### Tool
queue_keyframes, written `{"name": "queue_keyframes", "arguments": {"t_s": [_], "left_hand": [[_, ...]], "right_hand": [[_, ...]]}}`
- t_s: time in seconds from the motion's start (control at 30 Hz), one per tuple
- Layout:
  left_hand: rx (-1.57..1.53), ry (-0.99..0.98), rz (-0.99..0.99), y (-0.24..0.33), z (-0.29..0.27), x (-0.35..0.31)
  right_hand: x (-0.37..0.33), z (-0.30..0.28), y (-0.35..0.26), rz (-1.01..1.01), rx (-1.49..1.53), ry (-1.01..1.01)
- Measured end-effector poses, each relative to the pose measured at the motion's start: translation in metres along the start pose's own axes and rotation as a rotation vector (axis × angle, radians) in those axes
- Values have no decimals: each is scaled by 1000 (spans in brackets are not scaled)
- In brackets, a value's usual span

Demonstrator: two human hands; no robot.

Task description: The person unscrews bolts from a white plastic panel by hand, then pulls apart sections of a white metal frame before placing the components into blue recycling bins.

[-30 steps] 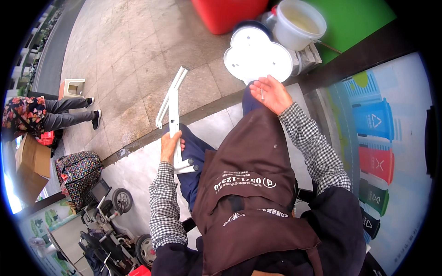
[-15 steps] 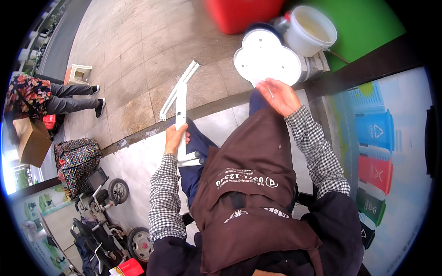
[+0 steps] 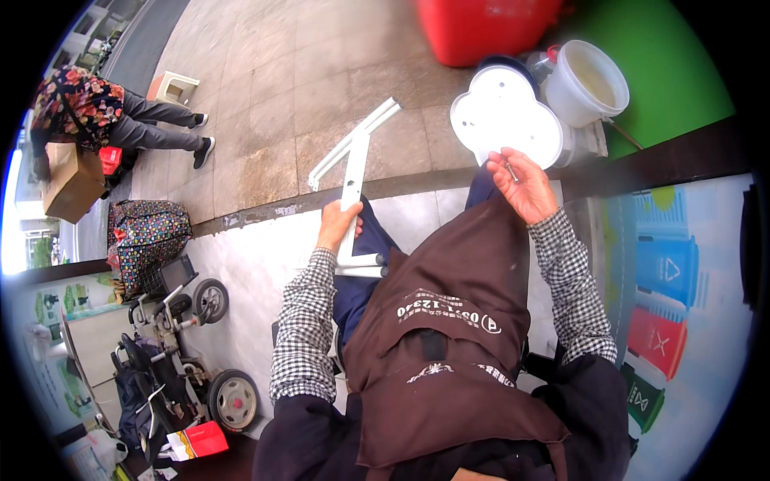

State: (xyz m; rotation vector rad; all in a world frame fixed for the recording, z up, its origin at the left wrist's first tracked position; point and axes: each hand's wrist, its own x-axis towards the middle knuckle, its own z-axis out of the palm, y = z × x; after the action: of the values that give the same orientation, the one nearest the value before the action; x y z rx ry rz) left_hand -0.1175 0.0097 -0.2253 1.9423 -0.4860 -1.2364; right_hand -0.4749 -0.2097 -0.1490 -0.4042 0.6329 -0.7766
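Observation:
My left hand (image 3: 338, 225) is closed round the flat bar of a white metal frame (image 3: 353, 176), which has holes in the bar and round tubes crossing at both ends. The frame stands slanted above my left knee. My right hand (image 3: 527, 189) pinches a thin silvery bolt (image 3: 511, 171) between thumb and fingers. Just beyond that hand lies a white clover-shaped plate (image 3: 505, 115) with small holes, apart from the frame. My fingertips overlap its near edge, and I cannot tell whether they touch it.
Behind the plate stand a white bucket (image 3: 587, 83) and a red container (image 3: 489, 28). At left are a wheeled cart (image 3: 188, 353), a patterned bag (image 3: 151, 240) and a person (image 3: 96, 116) bending over a cardboard box (image 3: 74, 183). A small stool (image 3: 172, 88) is near that person.
The whole view has shifted, so most things sit further right. The bolt in my right hand is tilted differently between the fingers. My left hand keeps its hold on the frame.

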Motion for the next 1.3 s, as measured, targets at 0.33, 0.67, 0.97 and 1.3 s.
{"name": "queue_keyframes", "arguments": {"t_s": [0.33, 0.67, 0.97, 1.3], "left_hand": [[-37, 5, -5, 4, 7, -5], [-51, 21, 23, -8, -1, 7], [-66, 58, 72, -10, 4, 4], [-49, 45, 104, -15, 7, 9]], "right_hand": [[4, -20, 20, 148, -210, -8], [14, -45, 20, 31, -205, 41], [15, -42, 18, 72, -243, 56], [23, -67, 12, 43, -265, 85]]}}
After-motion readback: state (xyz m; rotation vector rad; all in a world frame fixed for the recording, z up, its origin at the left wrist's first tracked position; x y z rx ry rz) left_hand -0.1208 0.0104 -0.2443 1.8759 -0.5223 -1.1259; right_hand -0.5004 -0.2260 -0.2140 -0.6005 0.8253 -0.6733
